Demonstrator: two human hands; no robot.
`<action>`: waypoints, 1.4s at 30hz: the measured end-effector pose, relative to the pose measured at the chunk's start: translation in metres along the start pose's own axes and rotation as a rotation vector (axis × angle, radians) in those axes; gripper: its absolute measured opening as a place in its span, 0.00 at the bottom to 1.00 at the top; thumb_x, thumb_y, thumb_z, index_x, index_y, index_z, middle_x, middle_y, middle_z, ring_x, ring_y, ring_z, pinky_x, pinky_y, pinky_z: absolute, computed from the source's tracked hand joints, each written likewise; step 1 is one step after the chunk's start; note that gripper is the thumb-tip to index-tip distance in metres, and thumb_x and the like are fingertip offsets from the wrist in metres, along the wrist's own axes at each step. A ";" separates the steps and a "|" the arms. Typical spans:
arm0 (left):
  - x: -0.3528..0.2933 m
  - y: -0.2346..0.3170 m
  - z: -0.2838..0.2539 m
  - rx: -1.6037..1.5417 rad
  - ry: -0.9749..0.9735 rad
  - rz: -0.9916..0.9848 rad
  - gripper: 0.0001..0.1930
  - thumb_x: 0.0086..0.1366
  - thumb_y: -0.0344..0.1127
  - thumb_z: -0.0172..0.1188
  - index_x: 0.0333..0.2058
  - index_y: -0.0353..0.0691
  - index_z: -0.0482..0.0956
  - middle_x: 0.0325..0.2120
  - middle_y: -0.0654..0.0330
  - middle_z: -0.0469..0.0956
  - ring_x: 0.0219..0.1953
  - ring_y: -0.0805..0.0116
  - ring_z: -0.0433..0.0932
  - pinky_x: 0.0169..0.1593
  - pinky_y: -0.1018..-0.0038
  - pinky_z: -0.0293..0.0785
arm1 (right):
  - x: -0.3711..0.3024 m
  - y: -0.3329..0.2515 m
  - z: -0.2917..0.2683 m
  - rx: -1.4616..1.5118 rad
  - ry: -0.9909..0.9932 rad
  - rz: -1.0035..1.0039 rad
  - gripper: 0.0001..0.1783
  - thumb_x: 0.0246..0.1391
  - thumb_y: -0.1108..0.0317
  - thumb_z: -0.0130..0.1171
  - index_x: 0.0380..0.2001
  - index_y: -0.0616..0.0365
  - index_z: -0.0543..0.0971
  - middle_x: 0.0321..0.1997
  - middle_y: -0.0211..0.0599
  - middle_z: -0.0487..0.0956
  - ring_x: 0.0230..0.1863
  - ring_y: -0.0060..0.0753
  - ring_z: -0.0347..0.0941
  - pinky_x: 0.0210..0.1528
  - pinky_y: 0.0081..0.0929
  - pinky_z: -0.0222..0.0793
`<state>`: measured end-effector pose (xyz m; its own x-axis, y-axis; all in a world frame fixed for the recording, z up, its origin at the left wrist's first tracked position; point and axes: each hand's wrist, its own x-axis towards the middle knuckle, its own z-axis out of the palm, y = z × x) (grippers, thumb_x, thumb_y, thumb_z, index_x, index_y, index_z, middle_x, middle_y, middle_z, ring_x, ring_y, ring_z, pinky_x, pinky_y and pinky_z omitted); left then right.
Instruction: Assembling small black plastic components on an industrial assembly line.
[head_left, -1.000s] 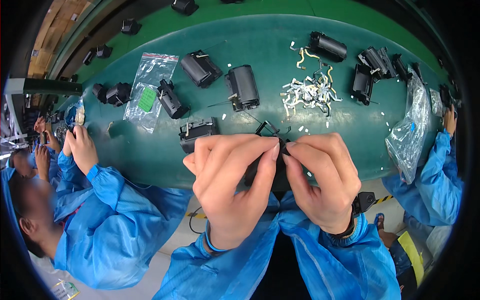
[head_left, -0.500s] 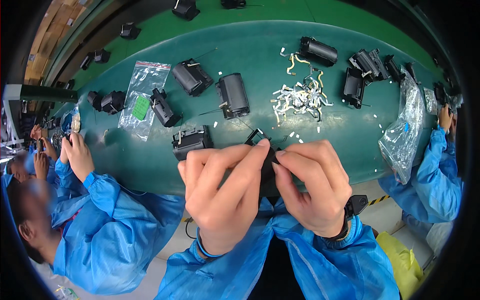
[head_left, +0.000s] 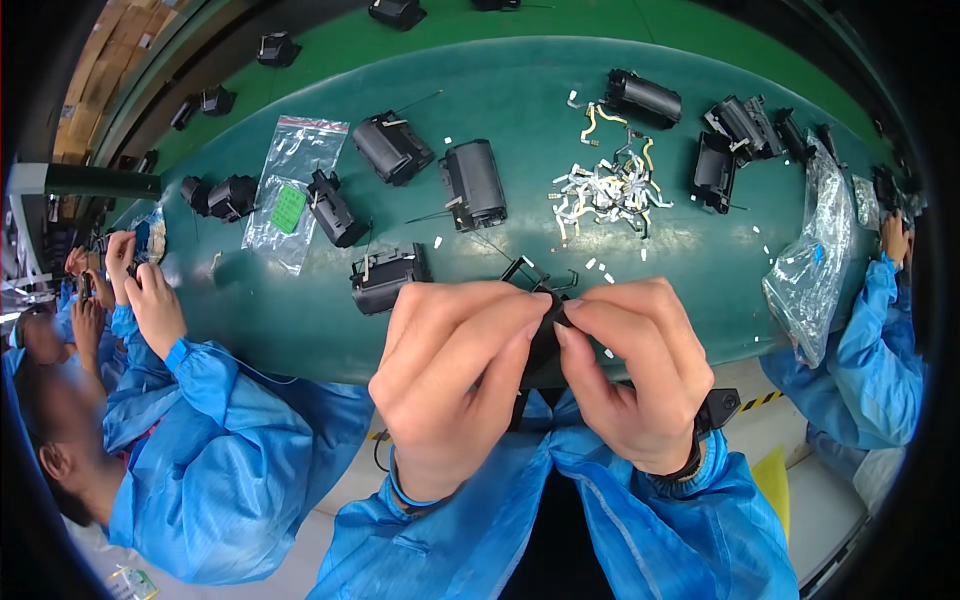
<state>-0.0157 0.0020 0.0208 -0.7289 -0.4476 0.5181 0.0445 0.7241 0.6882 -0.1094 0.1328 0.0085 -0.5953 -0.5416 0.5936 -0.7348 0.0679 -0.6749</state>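
Between both hands, close to my body, is a black plastic housing (head_left: 544, 352) with thin bracket-like arms at its far end; the fingers cover most of it. My left hand (head_left: 450, 370) pinches its upper left side with thumb and index finger. From the other side, my right hand (head_left: 640, 360) presses on the same part with bent fingertips, nearly touching the left ones. Just beyond my left hand lies a similar black housing (head_left: 388, 278). Further off rests a bigger rounded black housing (head_left: 474, 184). A pile of small white and yellow flex cables (head_left: 610, 195) sits ahead to the right.
More black housings (head_left: 392, 150) stand around the green table (head_left: 520, 80). A clear bag with a green label (head_left: 289, 208) lies left, a crumpled clear bag (head_left: 808, 260) right. Small white scraps (head_left: 605, 270) are scattered about. Co-workers in blue sleeves (head_left: 210, 430) sit on both sides.
My fingertips have drawn closer together on the housing and sit slightly lower. The view has shifted a little. At the left, a co-worker's hands have moved apart.
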 end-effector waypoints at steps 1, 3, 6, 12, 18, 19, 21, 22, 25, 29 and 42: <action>-0.001 0.001 0.000 0.001 0.001 0.000 0.14 0.50 0.13 0.71 0.36 0.30 0.87 0.32 0.52 0.84 0.32 0.66 0.79 0.36 0.76 0.72 | 0.000 0.000 0.000 0.011 -0.003 -0.002 0.18 0.39 0.86 0.71 0.37 0.66 0.82 0.36 0.43 0.81 0.31 0.42 0.77 0.31 0.32 0.73; -0.006 0.005 0.000 0.026 -0.008 -0.065 0.13 0.50 0.12 0.70 0.35 0.30 0.87 0.34 0.51 0.84 0.33 0.67 0.79 0.37 0.77 0.74 | 0.000 0.001 -0.001 0.000 -0.011 -0.010 0.18 0.38 0.86 0.71 0.37 0.66 0.83 0.36 0.43 0.81 0.31 0.42 0.77 0.31 0.32 0.73; -0.005 -0.002 -0.002 0.030 0.000 0.006 0.13 0.51 0.11 0.69 0.36 0.27 0.85 0.35 0.50 0.83 0.34 0.65 0.80 0.37 0.76 0.76 | -0.002 0.002 0.000 0.013 -0.021 -0.024 0.18 0.38 0.86 0.71 0.37 0.66 0.83 0.35 0.43 0.81 0.31 0.42 0.77 0.31 0.32 0.73; -0.007 -0.003 -0.002 -0.132 0.029 -0.112 0.16 0.51 0.11 0.70 0.40 0.26 0.82 0.37 0.49 0.84 0.38 0.62 0.81 0.44 0.72 0.77 | -0.002 -0.001 -0.002 0.027 -0.006 0.023 0.17 0.40 0.86 0.72 0.37 0.66 0.83 0.35 0.43 0.82 0.30 0.42 0.77 0.31 0.32 0.73; -0.009 -0.004 -0.001 -0.063 0.005 -0.075 0.14 0.51 0.13 0.70 0.37 0.30 0.84 0.36 0.51 0.86 0.40 0.60 0.80 0.48 0.68 0.73 | -0.002 -0.001 -0.002 0.055 -0.010 0.054 0.16 0.41 0.86 0.72 0.36 0.66 0.83 0.34 0.43 0.82 0.30 0.42 0.77 0.31 0.32 0.73; -0.009 -0.005 -0.002 -0.051 0.005 -0.035 0.13 0.51 0.14 0.70 0.36 0.30 0.85 0.34 0.52 0.86 0.39 0.60 0.79 0.46 0.68 0.73 | -0.002 -0.001 -0.001 0.057 -0.011 0.060 0.16 0.41 0.86 0.72 0.36 0.66 0.83 0.34 0.44 0.82 0.30 0.42 0.77 0.31 0.32 0.73; -0.008 -0.004 -0.001 -0.048 0.019 -0.043 0.12 0.51 0.14 0.70 0.35 0.31 0.85 0.34 0.53 0.86 0.39 0.60 0.79 0.45 0.68 0.72 | -0.002 0.000 -0.002 0.053 -0.011 0.053 0.16 0.41 0.86 0.72 0.36 0.66 0.83 0.34 0.44 0.82 0.30 0.43 0.77 0.31 0.32 0.73; -0.007 -0.003 0.000 -0.045 0.034 -0.050 0.12 0.50 0.14 0.70 0.34 0.31 0.86 0.33 0.53 0.86 0.38 0.60 0.78 0.44 0.69 0.71 | -0.002 0.001 -0.002 0.050 -0.011 0.045 0.15 0.41 0.86 0.72 0.36 0.67 0.83 0.35 0.44 0.82 0.30 0.43 0.77 0.31 0.33 0.73; -0.008 0.000 0.004 -0.043 0.092 -0.076 0.12 0.51 0.14 0.70 0.35 0.32 0.86 0.32 0.54 0.86 0.36 0.61 0.78 0.43 0.69 0.71 | -0.002 -0.001 -0.002 0.054 -0.012 0.047 0.16 0.41 0.86 0.71 0.36 0.67 0.83 0.35 0.44 0.82 0.30 0.43 0.77 0.31 0.33 0.74; -0.007 0.000 0.000 -0.013 0.049 -0.028 0.13 0.49 0.14 0.69 0.35 0.33 0.87 0.33 0.53 0.86 0.36 0.61 0.78 0.42 0.69 0.71 | -0.003 -0.001 -0.001 0.049 -0.008 0.043 0.16 0.40 0.86 0.71 0.36 0.67 0.83 0.35 0.44 0.82 0.30 0.43 0.77 0.31 0.33 0.74; -0.002 0.007 -0.002 -0.029 0.056 -0.157 0.16 0.49 0.13 0.70 0.38 0.30 0.85 0.34 0.54 0.86 0.35 0.63 0.79 0.39 0.72 0.71 | -0.002 0.007 0.004 -0.021 -0.013 -0.079 0.20 0.32 0.87 0.70 0.36 0.67 0.84 0.34 0.41 0.79 0.30 0.40 0.75 0.30 0.31 0.72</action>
<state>-0.0123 0.0070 0.0252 -0.6891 -0.5831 0.4303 -0.0462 0.6279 0.7769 -0.1120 0.1312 0.0016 -0.5310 -0.5572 0.6385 -0.7860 0.0423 -0.6168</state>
